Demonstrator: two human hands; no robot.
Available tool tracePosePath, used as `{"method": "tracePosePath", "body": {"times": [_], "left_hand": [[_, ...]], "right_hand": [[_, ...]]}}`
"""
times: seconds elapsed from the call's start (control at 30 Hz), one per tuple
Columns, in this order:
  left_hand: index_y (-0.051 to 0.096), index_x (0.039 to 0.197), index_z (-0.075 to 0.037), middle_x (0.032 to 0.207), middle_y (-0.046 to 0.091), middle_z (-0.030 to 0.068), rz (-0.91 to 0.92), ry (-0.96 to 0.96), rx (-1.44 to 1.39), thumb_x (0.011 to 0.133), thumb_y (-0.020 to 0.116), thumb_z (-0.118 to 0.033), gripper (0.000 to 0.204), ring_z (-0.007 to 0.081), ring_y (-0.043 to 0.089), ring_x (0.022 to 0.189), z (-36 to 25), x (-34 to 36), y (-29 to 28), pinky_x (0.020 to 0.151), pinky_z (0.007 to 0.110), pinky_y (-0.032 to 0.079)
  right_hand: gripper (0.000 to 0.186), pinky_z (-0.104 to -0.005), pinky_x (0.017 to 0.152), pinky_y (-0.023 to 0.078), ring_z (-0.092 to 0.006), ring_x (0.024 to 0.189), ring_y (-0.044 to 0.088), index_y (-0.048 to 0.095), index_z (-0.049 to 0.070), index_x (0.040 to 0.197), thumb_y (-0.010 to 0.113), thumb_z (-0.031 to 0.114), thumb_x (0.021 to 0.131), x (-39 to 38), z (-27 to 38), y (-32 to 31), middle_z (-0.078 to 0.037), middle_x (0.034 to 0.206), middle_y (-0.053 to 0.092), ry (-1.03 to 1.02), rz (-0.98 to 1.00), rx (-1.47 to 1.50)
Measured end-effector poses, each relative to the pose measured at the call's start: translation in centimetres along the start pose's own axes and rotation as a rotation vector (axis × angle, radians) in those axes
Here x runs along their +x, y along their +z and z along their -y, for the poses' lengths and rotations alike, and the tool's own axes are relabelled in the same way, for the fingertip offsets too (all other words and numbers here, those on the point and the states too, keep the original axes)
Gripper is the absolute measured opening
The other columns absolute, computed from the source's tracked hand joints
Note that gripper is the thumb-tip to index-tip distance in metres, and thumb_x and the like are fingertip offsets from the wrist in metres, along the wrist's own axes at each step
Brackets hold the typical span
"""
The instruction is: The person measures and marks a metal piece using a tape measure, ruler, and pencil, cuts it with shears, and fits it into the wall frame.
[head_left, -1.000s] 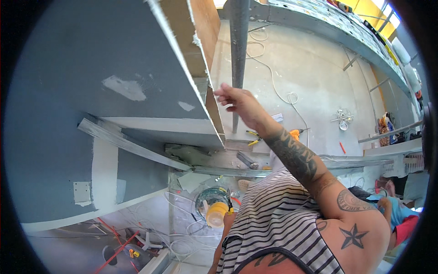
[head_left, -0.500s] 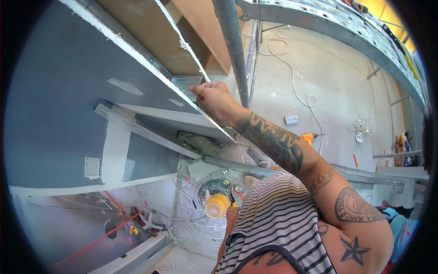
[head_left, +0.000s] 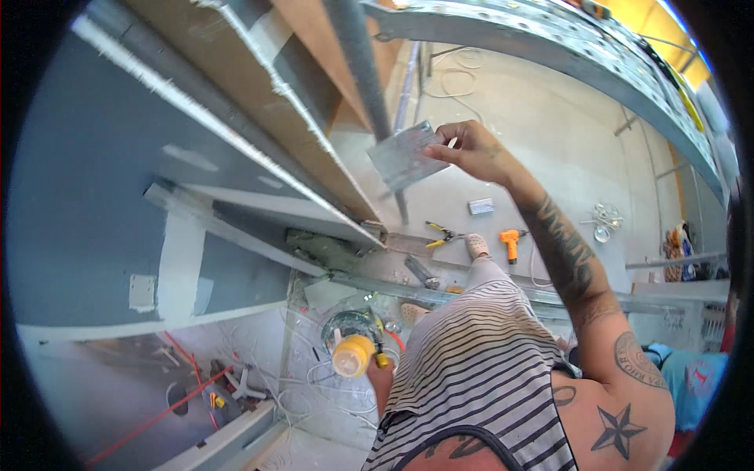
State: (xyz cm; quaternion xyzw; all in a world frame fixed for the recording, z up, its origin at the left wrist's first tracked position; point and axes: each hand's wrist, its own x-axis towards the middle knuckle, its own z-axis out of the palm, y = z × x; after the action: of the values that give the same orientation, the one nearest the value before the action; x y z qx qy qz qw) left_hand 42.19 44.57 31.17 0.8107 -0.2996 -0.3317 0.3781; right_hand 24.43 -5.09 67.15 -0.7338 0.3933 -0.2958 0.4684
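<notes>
My right hand (head_left: 470, 149) is raised at the center, pinching a flat grey rectangular metal plate (head_left: 404, 155) at its right edge between thumb and fingers. The plate is apart from the boards and overlaps the scaffold pole (head_left: 357, 59) in view. To the left of it are the grey plasterboard wall (head_left: 86, 165) and its rough white cut edge (head_left: 212, 125). Low at my left side, my left hand (head_left: 382, 378) is closed round a yellow-and-black handled tool (head_left: 382, 359), whose kind I cannot make out. Beside it is a yellow tub (head_left: 352, 357), in front of a dark round bucket (head_left: 333, 323).
A perforated metal scaffold deck (head_left: 542, 51) curves across the upper right. On the floor lie an orange drill (head_left: 511, 245), yellow-and-black pliers-like tool (head_left: 444, 235), a small metallic block (head_left: 481, 206) and white cables (head_left: 306, 388). A metal rail (head_left: 377, 288) crosses near my feet.
My right hand has moved up and right, away from the gap at the board edges, bringing the metal plate into full view. My left hand stays low by the tub.
</notes>
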Motion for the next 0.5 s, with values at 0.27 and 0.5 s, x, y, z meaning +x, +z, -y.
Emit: {"method": "tracePosePath", "body": {"times": [0.27, 0.5], "left_hand": [[0.062, 0.103, -0.003, 0.093, 0.064, 0.0067, 0.271, 0.590, -0.173, 0.084, 0.068, -0.009, 0.021, 0.0199, 0.062, 0.084, -33.5, 12.1, -9.2, 0.076, 0.033, 0.050], [0.047, 0.130, -0.004, 0.121, 0.061, 0.0139, 1.096, 0.466, -0.947, 0.085, 0.072, -0.007, 0.052, 0.0243, 0.059, 0.113, -50.4, 11.0, -2.5, 0.097, 0.036, 0.045]], "right_hand": [[0.015, -0.0329, 0.089, 0.043, -0.0192, 0.096, 0.055, 0.068, 0.003, 0.077, 0.074, 0.017, 0.077, -4.7, 7.1, -12.0, -0.006, 0.094, 0.058, -0.280, 0.304, -0.500], [0.017, -0.0310, 0.085, 0.041, -0.0171, 0.096, 0.051, 0.069, -0.001, 0.077, 0.077, 0.014, 0.081, -9.0, 8.2, -11.3, -0.008, 0.098, 0.056, -0.211, 0.577, 0.160]]}}
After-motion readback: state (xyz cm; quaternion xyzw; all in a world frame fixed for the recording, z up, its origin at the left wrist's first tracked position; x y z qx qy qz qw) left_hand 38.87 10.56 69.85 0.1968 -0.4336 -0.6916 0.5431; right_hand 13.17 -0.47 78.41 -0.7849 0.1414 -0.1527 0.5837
